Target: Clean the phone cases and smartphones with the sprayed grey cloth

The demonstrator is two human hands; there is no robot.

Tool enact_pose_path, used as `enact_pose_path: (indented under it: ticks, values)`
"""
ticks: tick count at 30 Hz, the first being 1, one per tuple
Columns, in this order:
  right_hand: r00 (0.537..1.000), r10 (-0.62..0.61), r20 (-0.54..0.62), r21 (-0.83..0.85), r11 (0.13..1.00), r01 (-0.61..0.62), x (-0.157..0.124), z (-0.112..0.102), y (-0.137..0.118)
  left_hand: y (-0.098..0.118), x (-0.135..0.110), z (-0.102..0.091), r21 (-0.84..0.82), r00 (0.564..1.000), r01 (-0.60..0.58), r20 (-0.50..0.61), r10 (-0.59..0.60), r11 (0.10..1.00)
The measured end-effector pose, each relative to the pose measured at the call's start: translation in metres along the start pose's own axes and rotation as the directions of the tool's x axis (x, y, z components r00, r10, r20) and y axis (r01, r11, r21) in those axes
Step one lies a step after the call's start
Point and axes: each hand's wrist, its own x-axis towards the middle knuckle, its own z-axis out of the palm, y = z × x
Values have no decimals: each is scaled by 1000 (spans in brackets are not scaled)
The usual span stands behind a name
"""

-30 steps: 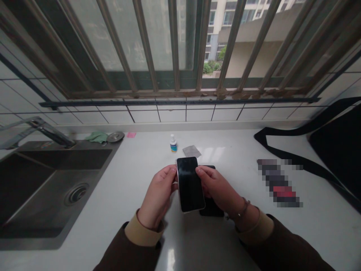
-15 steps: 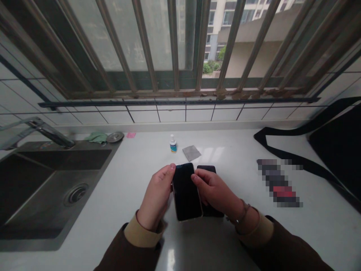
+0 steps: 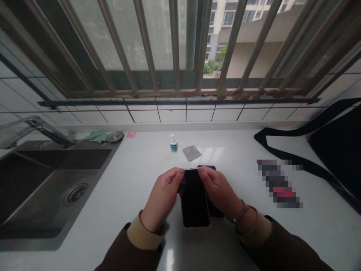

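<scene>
Between my two hands is a smartphone (image 3: 194,201) with a dark screen facing up. My left hand (image 3: 166,192) pinches its far left corner, thumb on the front. At the far right corner my right hand (image 3: 216,186) grips it the same way; the fingers behind the phone are hidden. A second dark phone (image 3: 216,210) lies on the counter, partly covered by my right hand and the held phone. Beyond the hands stand a small white spray bottle (image 3: 173,144) with a blue label and a folded grey cloth (image 3: 192,153).
A steel sink (image 3: 60,226) with a faucet (image 3: 50,131) is at the left, a green cloth (image 3: 97,137) and a metal drain lid (image 3: 115,137) on its back rim. To the right lie a blurred-out item (image 3: 278,182) and a black bag with a strap (image 3: 282,153).
The held phone has moved right and slightly nearer, and its far edge is now level. Both hands have shifted to its two far corners.
</scene>
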Motion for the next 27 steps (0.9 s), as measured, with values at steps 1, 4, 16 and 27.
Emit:
enact_pose_path:
  ticks: [1, 4, 16, 27]
  values:
    - [1000, -3, -14, -25, 1000, 3, 0, 0, -1, 1, 0, 1, 14, 1000, -2, 2, 2, 1000]
    - [999, -9, -43, -67, 998, 6, 0, 0, -3, 2, -2, 2, 63, 1000, -9, -16, 10, 998]
    - [951, 217, 222, 151, 956, -253, -3, 7, 5, 8, 6, -2, -372, 825, -218, -564, -33, 902]
    - [946, 164, 281, 391, 880, -269, 0, 9, 4, 9, 4, 1, -433, 849, -211, -526, -55, 876]
